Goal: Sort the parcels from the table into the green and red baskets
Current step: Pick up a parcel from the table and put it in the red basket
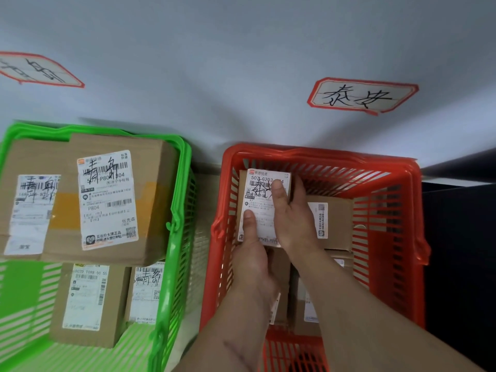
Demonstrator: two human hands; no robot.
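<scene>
Both hands grip one labelled parcel [264,208] inside the red basket [389,167].
Left hand [251,253] and right hand [291,218] pinch its edges; released tilted, it could slide off the boxes [335,224] beneath.

My left hand [253,260] and right hand [291,218] were both bare: no gloves and no rings on the fingers that showed. My forearms were bare too, right down to the bottom edge of the view, with no sleeve or cuff anywhere along them and no watch or band at either wrist. My thumbnails were cut short and unpainted. A faint curved line, like a scar or a crease, ran across the back of my left forearm near the lower edge of the view.
</scene>
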